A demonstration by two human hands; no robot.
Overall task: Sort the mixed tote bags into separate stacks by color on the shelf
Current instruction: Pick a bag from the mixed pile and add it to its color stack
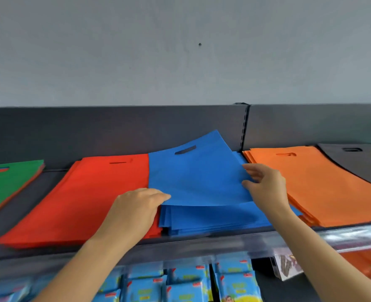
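Grey wall rises behind the dark shelf I am working at. Midway along its front edge lies the blue stack, with the red stack touching its left side and the orange stack just beside its right. My left hand pinches the top blue bag at its near left corner. My right hand grips its right edge. The bag sits askew, its far corner raised.
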